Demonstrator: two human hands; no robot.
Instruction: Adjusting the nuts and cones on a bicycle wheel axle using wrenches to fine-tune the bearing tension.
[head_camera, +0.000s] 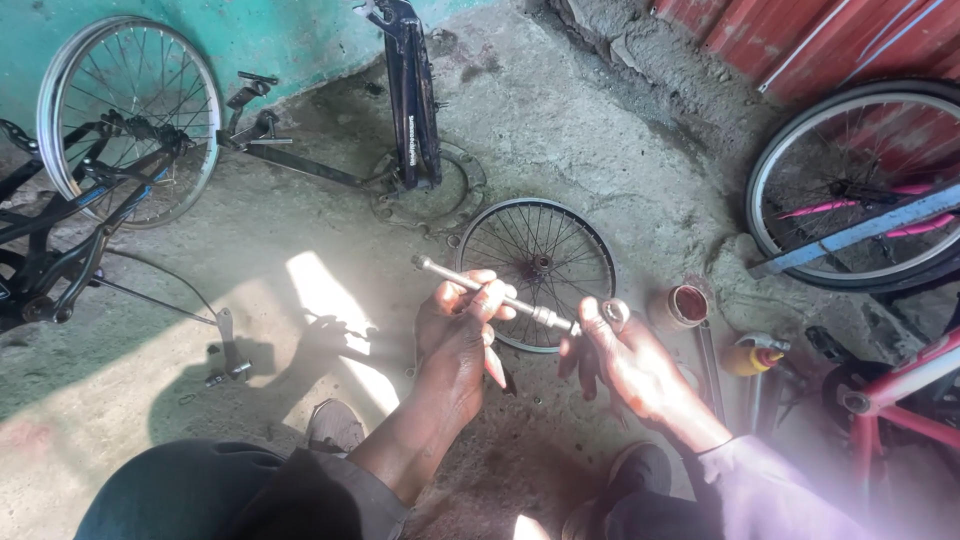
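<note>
While both hands were raised above the concrete floor (620, 130), the left hand (455, 335) gripped a long silver metal axle (495, 295), and the right hand (625, 355) pinched a small metal ring (615, 313) at the axle's end, over a small spoked black wheel (535, 265).

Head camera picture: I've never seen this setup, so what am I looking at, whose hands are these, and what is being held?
There is one picture, taken from a camera on the person's head, looking down at their own two bare hands above a rough concrete floor.

The left hand has its grip closed round a metal axle rod. The right hand meets the rod's other end and pinches a small metal ring.

Beneath the hands lies a small spoked wheel rim. Beside it are a rusty open tin and a yellow container. A larger bare wheel leans top left by a black bicycle frame; another bicycle wheel stands at right.
</note>
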